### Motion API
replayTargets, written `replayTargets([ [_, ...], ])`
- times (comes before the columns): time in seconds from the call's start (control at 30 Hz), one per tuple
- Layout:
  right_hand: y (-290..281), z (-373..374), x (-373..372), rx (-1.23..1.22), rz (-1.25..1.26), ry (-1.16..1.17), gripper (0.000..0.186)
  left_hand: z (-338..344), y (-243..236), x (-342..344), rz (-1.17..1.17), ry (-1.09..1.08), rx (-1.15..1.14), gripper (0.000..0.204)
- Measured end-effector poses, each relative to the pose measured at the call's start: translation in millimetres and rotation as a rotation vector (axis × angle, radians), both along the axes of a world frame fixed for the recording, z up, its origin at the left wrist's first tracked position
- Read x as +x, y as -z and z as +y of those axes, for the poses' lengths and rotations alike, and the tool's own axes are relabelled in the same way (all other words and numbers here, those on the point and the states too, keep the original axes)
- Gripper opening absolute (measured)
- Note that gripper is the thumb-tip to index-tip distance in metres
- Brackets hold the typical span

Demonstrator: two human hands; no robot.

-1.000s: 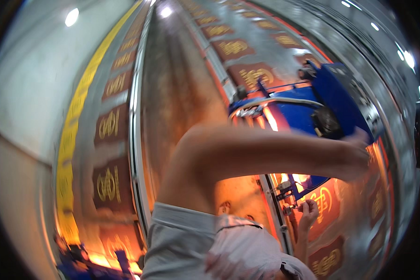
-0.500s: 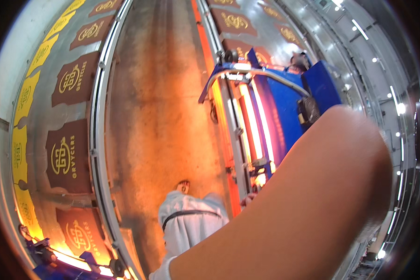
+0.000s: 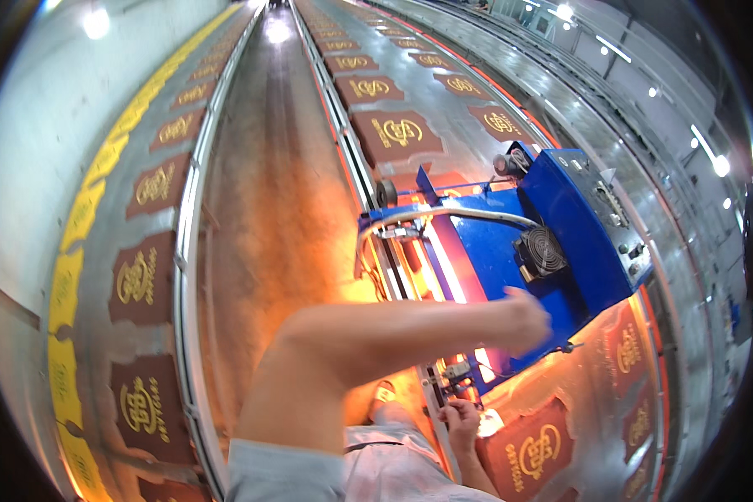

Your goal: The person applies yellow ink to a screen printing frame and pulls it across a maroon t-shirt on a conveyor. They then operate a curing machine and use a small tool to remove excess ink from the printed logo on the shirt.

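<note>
A blue heater carriage (image 3: pixel 498 251) with glowing tubes and a black round fan (image 3: pixel 542 253) straddles the printing table on my right. My left arm reaches across its near part. Over the blue cover is my left hand (image 3: pixel 523 322), its fingers smeared by motion. Lower down, my right hand (image 3: pixel 460 416) is closed at the carriage's near corner, beside a metal fitting (image 3: pixel 458 374) and the rail; what lies inside its fingers is hidden. Just right of that hand lies a brown printed fabric panel (image 3: pixel 529 452) with a yellow design.
On my left runs a second long table (image 3: pixel 100 335) with brown panels (image 3: pixel 142 280) and a strip of yellow pieces (image 3: pixel 64 368). Metal rails (image 3: pixel 184 293) edge both tables. Between them is a concrete aisle (image 3: pixel 268 209), lit orange. A grey curved hose (image 3: pixel 468 215) arches over the carriage.
My left arm, large and close before, has lowered and now stretches over the carriage. The view has tilted toward the far end, showing more of the carriage. My right hand stays by its near corner.
</note>
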State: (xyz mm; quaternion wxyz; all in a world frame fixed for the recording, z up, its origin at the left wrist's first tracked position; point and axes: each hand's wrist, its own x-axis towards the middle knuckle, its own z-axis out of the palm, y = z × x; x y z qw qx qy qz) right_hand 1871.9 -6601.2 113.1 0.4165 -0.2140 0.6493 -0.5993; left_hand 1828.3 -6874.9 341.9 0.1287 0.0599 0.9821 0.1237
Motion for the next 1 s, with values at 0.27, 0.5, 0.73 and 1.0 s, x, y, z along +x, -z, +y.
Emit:
replayTargets([
  [0.27, -53, -102, -68, -0.102, -0.002, 0.268, 0.007, -94, 146, 297, 0.286, -1.563, 0.991, 0.053],
  [0.5, -61, -220, -86, -0.119, 0.098, 0.147, 0.006, 21, 331, 552, -0.122, -2.462, 1.164, 0.02],
  [0.73, -67, -386, 31, -0.149, 0.002, 0.015, 0.009, -21, 421, 634, -0.397, -2.574, 1.391, 0.047],
  [1.0, -69, -498, 122, -0.089, 0.378, -0.529, 0.014, -215, 346, 568, -0.186, -2.291, 1.243, 0.043],
])
